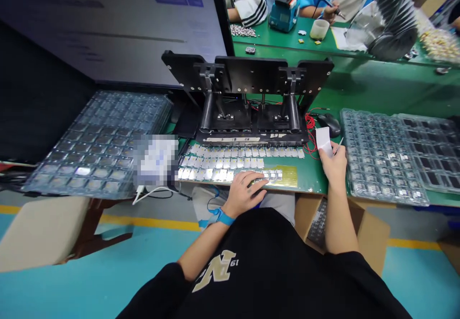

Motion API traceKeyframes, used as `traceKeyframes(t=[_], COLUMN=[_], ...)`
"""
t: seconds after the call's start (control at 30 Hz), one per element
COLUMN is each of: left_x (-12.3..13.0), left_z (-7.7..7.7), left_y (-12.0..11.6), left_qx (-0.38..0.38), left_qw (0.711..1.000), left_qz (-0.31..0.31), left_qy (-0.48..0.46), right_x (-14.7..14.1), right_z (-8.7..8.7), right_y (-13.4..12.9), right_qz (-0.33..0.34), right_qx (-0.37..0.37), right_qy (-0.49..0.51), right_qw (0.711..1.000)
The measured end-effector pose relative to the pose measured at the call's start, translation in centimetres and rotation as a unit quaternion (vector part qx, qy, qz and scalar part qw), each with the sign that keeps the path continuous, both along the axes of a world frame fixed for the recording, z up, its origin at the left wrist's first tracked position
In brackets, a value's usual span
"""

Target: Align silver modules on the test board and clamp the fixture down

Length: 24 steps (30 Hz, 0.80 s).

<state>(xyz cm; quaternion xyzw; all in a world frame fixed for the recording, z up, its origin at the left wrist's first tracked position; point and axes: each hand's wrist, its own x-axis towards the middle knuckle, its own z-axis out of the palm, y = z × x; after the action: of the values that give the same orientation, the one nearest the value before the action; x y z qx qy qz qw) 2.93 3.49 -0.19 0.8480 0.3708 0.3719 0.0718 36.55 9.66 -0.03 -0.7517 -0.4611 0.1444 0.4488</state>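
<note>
My right hand (pixel 334 163) is closed around a small white strip of label paper (pixel 324 139), which stands up from the fingers. A thin pointed tool, apparently tweezers (pixel 339 145), sticks out of the same hand. My left hand (pixel 246 192), with a blue wrist strap (pixel 217 217), lies with fingers stretched over the front row of small boards at the table edge. Several rows of small white square modules (pixel 223 162) lie just beyond it. A yellow film strip (pixel 290 176) is to the right of those fingers, with a few silvery modules on its left end.
Behind the rows stands a black test fixture (pixel 251 74) with two levers. Clear plastic trays (pixel 381 156) are at right, more trays (pixel 97 142) at left beside a large monitor (pixel 143 27). A mouse (pixel 328 124) and red wires (pixel 309 132) lie near my right hand. Co-workers sit opposite.
</note>
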Motion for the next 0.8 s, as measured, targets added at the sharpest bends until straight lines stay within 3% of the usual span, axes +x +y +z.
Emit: traceKeyframes(t=[0.13, 0.23, 0.33, 0.4, 0.5, 0.6, 0.7, 0.8], left_x=[-0.8, -1.1, -0.9, -0.4, 0.4, 0.7, 0.5, -0.2], left_z=[0.6, 1.6, 3.5, 4.9, 6.8, 7.8, 8.3, 8.5], left_y=[-0.4, -0.9, -1.4, -1.4, -0.9, 0.0, 0.3, 0.1], left_qx=[-0.037, -0.062, -0.093, -0.125, -0.176, -0.223, -0.268, -0.281], left_qw=[0.995, 0.989, 0.983, 0.975, 0.955, 0.929, 0.913, 0.911], left_qz=[-0.044, -0.067, -0.077, -0.078, -0.074, -0.076, -0.054, -0.006], left_qy=[-0.08, -0.113, -0.139, -0.167, -0.226, -0.285, -0.304, -0.302], right_x=[0.2, -0.4, -3.1, -6.2, -11.6, -15.9, -17.9, -17.6], right_z=[0.5, 2.1, 4.5, 6.1, 7.6, 7.8, 7.1, 6.4], right_y=[-0.1, -1.5, -4.1, -6.2, -8.9, -10.7, -11.4, -11.4], right_qz=[-0.026, -0.038, -0.013, 0.043, 0.144, 0.224, 0.28, 0.317], right_qx=[0.058, 0.115, 0.158, 0.167, 0.12, 0.071, 0.03, -0.031], right_qy=[0.04, 0.073, 0.11, 0.163, 0.237, 0.292, 0.334, 0.342], right_qw=[0.997, 0.99, 0.981, 0.971, 0.953, 0.927, 0.899, 0.884])
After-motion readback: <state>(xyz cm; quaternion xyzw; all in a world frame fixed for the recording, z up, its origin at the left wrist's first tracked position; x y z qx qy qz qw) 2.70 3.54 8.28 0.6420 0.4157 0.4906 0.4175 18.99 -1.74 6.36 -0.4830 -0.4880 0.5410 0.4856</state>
